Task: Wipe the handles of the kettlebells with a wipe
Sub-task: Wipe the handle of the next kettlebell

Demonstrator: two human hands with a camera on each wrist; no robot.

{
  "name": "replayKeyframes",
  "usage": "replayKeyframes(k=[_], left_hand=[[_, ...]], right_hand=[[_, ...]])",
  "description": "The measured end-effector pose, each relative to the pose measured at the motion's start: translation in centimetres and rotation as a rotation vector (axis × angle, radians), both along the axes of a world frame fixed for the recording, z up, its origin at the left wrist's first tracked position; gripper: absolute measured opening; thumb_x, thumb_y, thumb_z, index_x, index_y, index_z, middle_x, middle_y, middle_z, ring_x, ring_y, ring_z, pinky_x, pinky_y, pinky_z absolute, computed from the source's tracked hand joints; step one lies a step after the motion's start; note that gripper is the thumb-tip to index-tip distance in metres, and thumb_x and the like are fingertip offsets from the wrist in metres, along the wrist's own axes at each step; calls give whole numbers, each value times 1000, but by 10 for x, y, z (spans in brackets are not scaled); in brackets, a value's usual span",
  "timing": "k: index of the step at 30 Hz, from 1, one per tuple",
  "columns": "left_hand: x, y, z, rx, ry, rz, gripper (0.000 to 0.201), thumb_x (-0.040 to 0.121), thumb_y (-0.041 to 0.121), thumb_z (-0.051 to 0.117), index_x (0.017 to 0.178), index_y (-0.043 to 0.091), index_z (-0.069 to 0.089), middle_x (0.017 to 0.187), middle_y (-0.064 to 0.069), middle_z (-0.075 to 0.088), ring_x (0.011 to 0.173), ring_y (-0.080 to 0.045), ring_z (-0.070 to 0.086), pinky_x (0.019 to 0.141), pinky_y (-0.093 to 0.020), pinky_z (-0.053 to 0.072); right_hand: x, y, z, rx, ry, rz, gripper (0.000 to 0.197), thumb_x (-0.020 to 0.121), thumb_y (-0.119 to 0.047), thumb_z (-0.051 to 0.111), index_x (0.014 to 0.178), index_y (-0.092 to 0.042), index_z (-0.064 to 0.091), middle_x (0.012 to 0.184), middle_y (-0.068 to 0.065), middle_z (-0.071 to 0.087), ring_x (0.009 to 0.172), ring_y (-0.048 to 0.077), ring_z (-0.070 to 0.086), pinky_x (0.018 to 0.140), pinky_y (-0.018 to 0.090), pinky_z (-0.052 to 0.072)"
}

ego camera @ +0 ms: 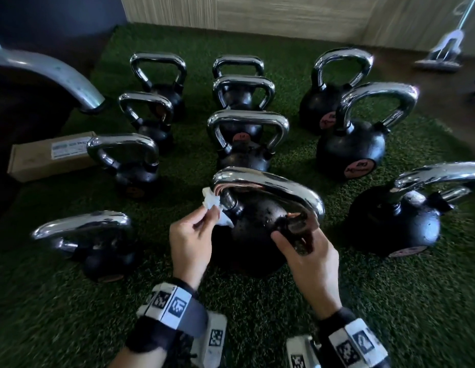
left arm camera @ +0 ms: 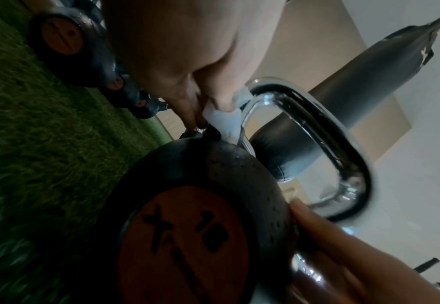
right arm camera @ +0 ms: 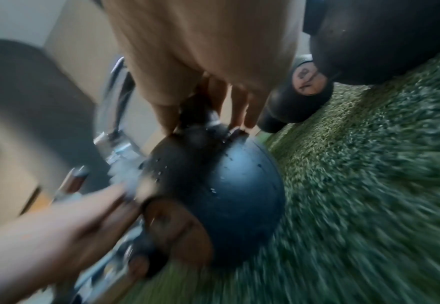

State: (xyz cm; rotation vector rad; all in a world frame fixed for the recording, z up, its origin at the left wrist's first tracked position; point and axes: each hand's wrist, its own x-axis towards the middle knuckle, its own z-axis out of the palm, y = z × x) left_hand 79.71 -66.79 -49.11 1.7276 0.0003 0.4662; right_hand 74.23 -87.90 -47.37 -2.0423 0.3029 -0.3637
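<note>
A black kettlebell (ego camera: 253,235) with a chrome handle (ego camera: 270,187) stands on the green turf right in front of me. My left hand (ego camera: 201,220) pinches a crumpled white wipe (ego camera: 213,205) against the left leg of that handle, just above the ball. In the left wrist view the wipe (left arm camera: 225,123) sits between thumb and fingers against the chrome handle (left arm camera: 317,131). My right hand (ego camera: 297,240) grips the right leg of the handle where it meets the ball. In the right wrist view its fingers (right arm camera: 239,115) curl round that leg above the kettlebell (right arm camera: 229,185).
Several more chrome-handled kettlebells stand in rows on the turf (ego camera: 390,301), the nearest at left (ego camera: 90,240) and right (ego camera: 406,213). A cardboard box (ego camera: 50,158) lies at the left, a wooden box (ego camera: 257,14) behind, a mop (ego camera: 441,54) at the far right.
</note>
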Motion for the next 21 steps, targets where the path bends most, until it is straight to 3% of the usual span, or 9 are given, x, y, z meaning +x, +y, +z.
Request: replayKeyframes(k=[2,5,7,9,13,16,18,20,21], left_hand=[[21,-2,4,13,21,-62,34,94,23,68,73,-4,69,63,-9,66,65,-1,49,61,-21,42],[48,-14,10,-1,55,-181,26,94,14,69,85,-10,73,82,5,78,69,12,52,67,-10,42],[64,-23,11,-11,85,-281,23,95,15,69,89,-7,75,83,7,78,76,8,55,71,-15,45],[74,-27,13,24,118,-339,28,94,24,71,87,-3,76,77,4,68,78,-3,54,72,-26,45],[73,-20,23,200,112,-400,34,96,28,68,78,-1,69,72,12,56,74,3,45,66,-25,41],[57,-22,28,388,4,-295,35,98,30,65,76,4,68,63,3,62,63,0,43,58,-32,46],[48,-29,33,387,-5,-201,25,96,25,69,79,7,75,66,1,72,57,2,54,58,-30,50],[45,-33,43,384,21,-174,26,94,20,71,69,11,73,57,8,66,74,-4,20,51,-16,43],[46,-35,50,425,21,-173,39,94,20,71,57,18,59,46,8,51,55,-4,22,48,-17,34]], right_hand=[[-21,9,-3,-54,-48,-15,28,77,-41,85,98,-32,70,92,-25,71,89,-16,63,70,2,47],[-46,22,-10,-212,-166,33,30,78,-18,85,96,-36,68,102,-16,75,94,-7,69,77,8,53],[-54,25,-16,-288,-195,16,34,80,-4,79,107,-23,77,119,-5,75,114,6,69,91,23,58],[-50,16,-17,-368,-241,9,45,75,8,69,112,-16,78,117,-2,75,112,11,70,89,39,62],[1,-5,-3,-280,-335,122,32,85,-1,64,110,-19,75,115,-8,72,109,14,67,90,43,58],[46,-4,-5,-24,-111,290,49,90,-24,68,138,-22,59,140,-8,59,133,11,54,112,38,45],[62,0,-17,-38,-15,334,47,92,-32,72,137,-24,61,137,-7,61,131,11,56,111,43,46],[65,1,-27,-79,-23,310,42,92,-36,73,132,-26,63,129,-8,63,122,9,61,104,44,51],[65,1,-29,-72,-27,299,41,92,-36,73,131,-27,63,127,-10,64,120,8,61,102,43,52]])
